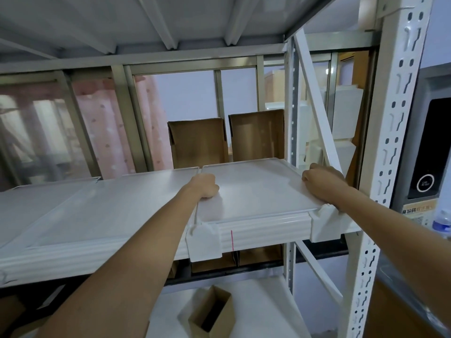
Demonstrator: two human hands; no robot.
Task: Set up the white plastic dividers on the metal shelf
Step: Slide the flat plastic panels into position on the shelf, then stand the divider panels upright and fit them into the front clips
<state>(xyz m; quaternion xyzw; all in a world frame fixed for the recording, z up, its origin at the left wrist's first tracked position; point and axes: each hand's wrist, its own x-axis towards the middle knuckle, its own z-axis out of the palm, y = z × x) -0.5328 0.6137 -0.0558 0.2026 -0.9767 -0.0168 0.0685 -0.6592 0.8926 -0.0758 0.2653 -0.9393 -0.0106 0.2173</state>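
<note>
Setting: storage room, white metal shelf (pixel 263 226) at chest level seen from the front, glass partition with metal frames behind it, pink dotted curtain past the glass.
Shelf frame: perforated white upright (pixel 393 132) at the right, diagonal brace just behind the right hand.
White plastic divider panel: white plastic panel (pixel 256 189) lies flat on the right end of the shelf, front edge along the shelf's front beam, left edge butted against a second panel (pixel 117 203) lying flat to its left.
Clips: two white plastic brackets on the front beam, left bracket (pixel 204 241) below the left hand, right bracket (pixel 325 222) at the panel's front right corner.
Left hand: left hand (pixel 205 185) curled into a loose fist, knuckles down on the panel's left edge near the seam; cannot tell if it grips anything.
Right hand: right hand (pixel 322 179) curled, fingers folded over the panel's right edge near the brace; whether it clamps the edge or only presses is unclear.
Panel vs hands: panel spans between both hands, each on an opposite side edge.
Background: two open cardboard boxes (pixel 199 142) stand behind the shelf's back edge.
Below: small open cardboard box (pixel 212 313) on the lower shelf.
</note>
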